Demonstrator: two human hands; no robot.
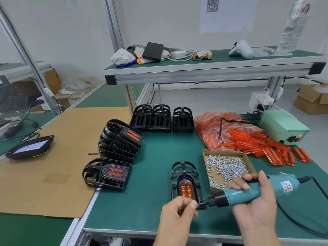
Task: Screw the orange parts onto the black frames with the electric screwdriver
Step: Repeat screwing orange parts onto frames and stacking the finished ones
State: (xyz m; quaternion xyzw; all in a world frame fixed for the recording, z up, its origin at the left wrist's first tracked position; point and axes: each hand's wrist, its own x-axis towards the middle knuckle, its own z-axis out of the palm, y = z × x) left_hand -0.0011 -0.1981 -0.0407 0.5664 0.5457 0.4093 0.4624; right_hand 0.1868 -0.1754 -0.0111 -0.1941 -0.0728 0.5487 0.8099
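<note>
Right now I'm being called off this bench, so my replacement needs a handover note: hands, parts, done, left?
Right hand grips the electric screwdriver.
Left hand pinches a screw at its bit.
Current black frame, orange part seated, lies on the mat.
Done: stack of finished frames on the left.
Left: three bare frames behind; loose orange parts and the screw box on the right.

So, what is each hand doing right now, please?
Left hand: pinches a small screw at the screwdriver's tip.
Right hand: grips the electric screwdriver.
</note>
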